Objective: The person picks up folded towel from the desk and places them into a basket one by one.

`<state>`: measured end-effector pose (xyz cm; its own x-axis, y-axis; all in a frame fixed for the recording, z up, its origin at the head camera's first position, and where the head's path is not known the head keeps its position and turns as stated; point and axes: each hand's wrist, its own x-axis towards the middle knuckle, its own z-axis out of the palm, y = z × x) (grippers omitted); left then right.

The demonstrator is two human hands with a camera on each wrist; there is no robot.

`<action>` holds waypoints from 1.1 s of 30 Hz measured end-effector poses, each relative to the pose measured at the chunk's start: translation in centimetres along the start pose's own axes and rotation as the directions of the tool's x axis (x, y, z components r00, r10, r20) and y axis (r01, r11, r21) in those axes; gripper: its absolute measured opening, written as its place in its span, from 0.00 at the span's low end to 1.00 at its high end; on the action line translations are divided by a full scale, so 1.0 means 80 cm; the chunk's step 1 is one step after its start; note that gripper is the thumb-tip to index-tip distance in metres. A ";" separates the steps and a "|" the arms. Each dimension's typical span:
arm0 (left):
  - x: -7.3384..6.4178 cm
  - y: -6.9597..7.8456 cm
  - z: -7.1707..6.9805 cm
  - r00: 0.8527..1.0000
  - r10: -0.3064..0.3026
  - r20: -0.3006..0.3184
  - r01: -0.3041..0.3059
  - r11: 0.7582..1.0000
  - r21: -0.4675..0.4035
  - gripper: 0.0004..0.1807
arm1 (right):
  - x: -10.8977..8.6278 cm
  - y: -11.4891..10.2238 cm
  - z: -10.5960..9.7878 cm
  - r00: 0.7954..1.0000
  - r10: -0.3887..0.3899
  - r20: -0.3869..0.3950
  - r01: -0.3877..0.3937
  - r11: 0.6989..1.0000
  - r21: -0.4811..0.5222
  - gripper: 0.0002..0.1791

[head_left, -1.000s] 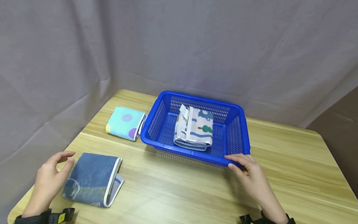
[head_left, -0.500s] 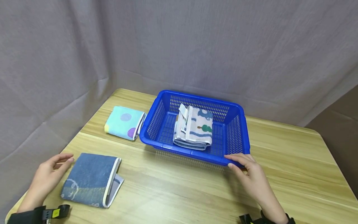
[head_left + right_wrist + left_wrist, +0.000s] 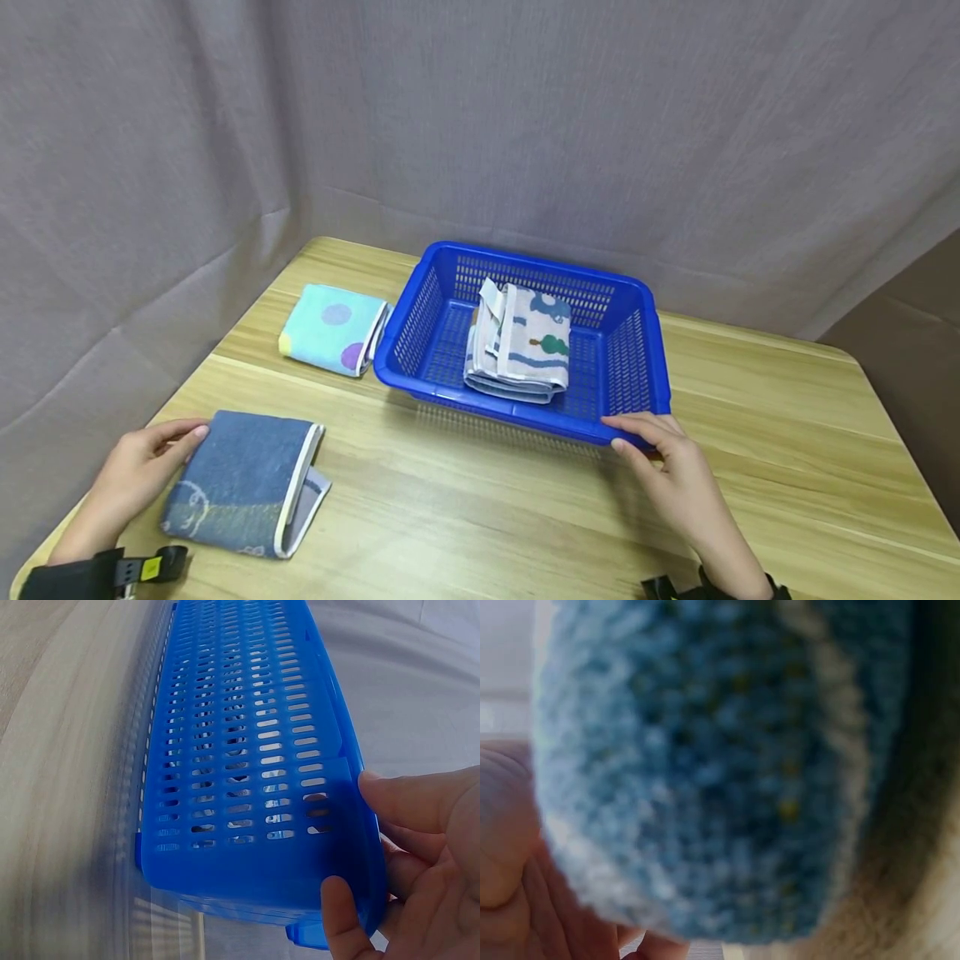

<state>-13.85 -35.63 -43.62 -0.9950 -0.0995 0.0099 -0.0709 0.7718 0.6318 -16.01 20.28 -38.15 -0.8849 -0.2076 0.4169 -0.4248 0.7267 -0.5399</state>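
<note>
At the front left of the table, a folded dark blue towel (image 3: 236, 475) with white edging lies flat. My left hand (image 3: 135, 475) pinches its far left corner between thumb and fingers. That towel (image 3: 705, 787), blurred and very close, fills most of the left wrist view and hides much of the hand. A blue plastic basket (image 3: 465, 398) stands at the middle back, holding a folded white patterned towel (image 3: 536, 342). My right hand (image 3: 675, 467) grips the basket's near right corner. In the right wrist view, the thumb and fingers of this hand (image 3: 427, 855) are around the rim.
A folded turquoise towel (image 3: 333, 325) with coloured dots lies left of the basket, right against it. The wooden table (image 3: 465, 508) has its left edge close to my left arm. A grey curtain (image 3: 487, 125) hangs behind it.
My left hand has moved slightly right onto the dark blue towel's corner, and its thumb and fingers have closed together. The right hand and the basket stay put.
</note>
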 end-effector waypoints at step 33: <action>-0.005 0.017 0.007 0.993 0.015 0.117 -0.013 1.000 -0.015 0.25 | 0.000 0.001 0.001 1.000 0.014 0.008 -0.014 1.000 -0.007 0.15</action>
<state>-13.60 -34.14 -43.21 -0.9973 -0.0134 -0.0716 -0.0564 0.7634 0.6435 -16.06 20.28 -38.21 -0.8921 -0.2027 0.4038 -0.4114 0.7339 -0.5405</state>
